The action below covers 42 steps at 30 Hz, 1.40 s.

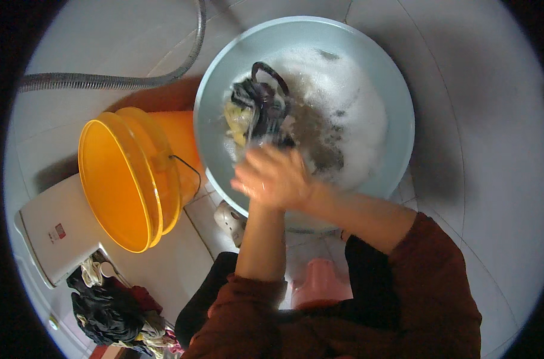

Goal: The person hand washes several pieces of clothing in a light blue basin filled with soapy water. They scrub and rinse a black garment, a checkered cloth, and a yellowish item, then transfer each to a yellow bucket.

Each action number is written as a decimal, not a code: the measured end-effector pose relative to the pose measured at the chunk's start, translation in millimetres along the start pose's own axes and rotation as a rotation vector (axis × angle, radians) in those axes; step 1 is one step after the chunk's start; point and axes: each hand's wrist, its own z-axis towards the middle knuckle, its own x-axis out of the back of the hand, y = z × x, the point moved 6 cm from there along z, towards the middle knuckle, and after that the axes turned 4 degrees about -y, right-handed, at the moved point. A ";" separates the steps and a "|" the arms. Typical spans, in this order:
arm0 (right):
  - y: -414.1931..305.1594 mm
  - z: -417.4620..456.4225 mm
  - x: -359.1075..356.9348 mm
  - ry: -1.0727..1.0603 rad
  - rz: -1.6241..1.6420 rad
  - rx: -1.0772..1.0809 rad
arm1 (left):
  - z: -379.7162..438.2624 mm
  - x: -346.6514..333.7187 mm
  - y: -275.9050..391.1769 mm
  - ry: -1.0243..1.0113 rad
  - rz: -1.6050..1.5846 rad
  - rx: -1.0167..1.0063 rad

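Observation:
A large pale blue basin (pixel 400 148) holds foamy, murky water (pixel 314 121). Over its near-left part my right hand (pixel 276 181) crosses my left hand (pixel 266 156), and both are blurred. Most of my left hand is hidden beneath the right one, so whether it grips cloth is unclear. Just beyond my fingers lies a wet dark striped cloth (pixel 265 107) with a dark loop or strap (pixel 272 72) standing up from it. Yellow cloth (pixel 238 117) shows along its left side.
Nested orange buckets (pixel 112 188) with a wire handle stand left of the basin. A grey corrugated hose (pixel 105 81) runs behind. A white appliance (pixel 177 251) and piled clothes (pixel 108 309) are lower left. A pink stool (pixel 321 285) sits between my legs.

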 end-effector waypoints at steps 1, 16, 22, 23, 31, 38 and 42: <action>19.4 11.9 -0.8 0.027 -0.048 -0.026 | 4.7 2.1 -6.2 0.007 -0.009 0.005; 158.3 -86.9 -35.6 -0.374 -0.420 -0.304 | -31.9 121.5 27.0 0.933 1.796 0.513; 206.5 -97.7 -94.3 -0.666 0.250 -0.905 | -15.1 140.7 11.8 0.731 1.430 0.554; 199.4 -75.2 -85.2 -0.659 0.304 -0.901 | -15.4 127.3 -1.6 0.715 0.928 0.395; 3.3 -26.5 8.6 -0.104 0.229 0.209 | 12.7 6.0 3.5 0.105 0.248 0.127; 60.8 32.8 4.4 0.134 0.262 -0.010 | 21.7 -2.7 5.8 -0.123 0.207 -0.083; 139.2 30.6 24.5 0.150 0.109 -0.250 | 9.4 -29.7 -3.6 0.460 0.211 -0.041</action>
